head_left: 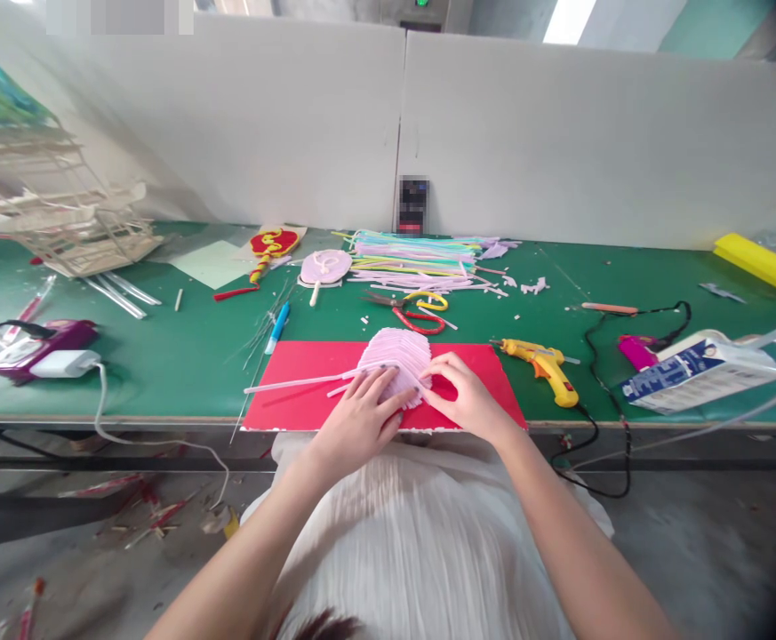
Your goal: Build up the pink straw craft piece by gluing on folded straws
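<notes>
A pale pink oval piece (397, 349), built of slanting rows of fuzzy pipe cleaner, lies on a red board (487, 364) at the table's near edge. My left hand (363, 413) rests on its lower left part with fingers stretched out, pressing it down. At the piece's right edge, my right hand (462, 397) pinches with thumb and forefinger; the bit between the fingertips is mostly hidden, seemingly a pink pipe cleaner end. A long pink pipe cleaner (294, 384) runs out leftward from beneath my left hand.
Beyond the board lie scissors (409, 307), a bundle of coloured pipe cleaners (414, 258), a pink round decoration (324, 267) and a red one (274, 244). A blue pen (278, 327) is left; a yellow glue gun (544, 366) and a carton (700, 372) are right. A power strip (44, 348) sits far left.
</notes>
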The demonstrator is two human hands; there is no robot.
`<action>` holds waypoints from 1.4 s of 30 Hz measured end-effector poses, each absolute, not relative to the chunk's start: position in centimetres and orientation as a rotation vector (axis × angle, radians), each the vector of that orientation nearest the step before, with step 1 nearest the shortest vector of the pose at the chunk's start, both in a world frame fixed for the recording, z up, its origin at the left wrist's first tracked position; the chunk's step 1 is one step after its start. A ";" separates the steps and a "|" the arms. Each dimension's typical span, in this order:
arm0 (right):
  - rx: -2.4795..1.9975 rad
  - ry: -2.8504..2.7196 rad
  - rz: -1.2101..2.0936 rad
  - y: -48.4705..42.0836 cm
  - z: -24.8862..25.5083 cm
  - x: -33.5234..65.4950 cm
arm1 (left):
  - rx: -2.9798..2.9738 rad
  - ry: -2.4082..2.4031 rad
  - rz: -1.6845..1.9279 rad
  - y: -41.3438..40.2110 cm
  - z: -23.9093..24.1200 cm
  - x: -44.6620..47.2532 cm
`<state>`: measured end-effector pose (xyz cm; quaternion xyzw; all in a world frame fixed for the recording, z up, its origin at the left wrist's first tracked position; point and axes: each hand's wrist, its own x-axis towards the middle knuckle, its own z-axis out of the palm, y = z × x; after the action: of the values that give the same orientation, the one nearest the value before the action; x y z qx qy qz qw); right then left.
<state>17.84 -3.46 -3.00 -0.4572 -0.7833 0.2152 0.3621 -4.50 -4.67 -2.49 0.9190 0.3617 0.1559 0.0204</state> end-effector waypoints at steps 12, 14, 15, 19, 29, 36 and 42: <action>-1.165 -2.071 0.510 -3.4 -2.9 18.1 | 2.873 1.148 0.474 -4.8 -2.3 -4.3; -1.154 -2.072 0.515 -3.4 -2.8 18.2 | 2.871 1.141 0.477 -4.7 -2.4 -4.3; -1.150 -2.075 0.521 -3.3 -2.8 18.3 | 2.870 1.136 0.478 -4.7 -2.4 -4.4; -1.129 -2.105 0.551 -3.2 -2.5 18.7 | 2.860 1.127 0.496 -4.6 -2.6 -4.5; -1.102 -2.134 0.502 -3.4 -2.7 18.7 | 2.831 1.126 0.526 -4.7 -2.5 -4.4; -1.081 -2.109 0.480 -3.7 -2.7 18.6 | 2.854 1.120 0.517 -4.7 -2.4 -4.5; -1.036 -2.090 0.460 -3.8 -3.1 18.7 | 2.875 1.161 0.463 -4.8 -2.4 -4.4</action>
<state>18.66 -3.83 -3.05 -0.4043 -0.8158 0.1795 0.3726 -4.36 -4.85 -2.35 0.9171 0.3704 0.1477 0.0030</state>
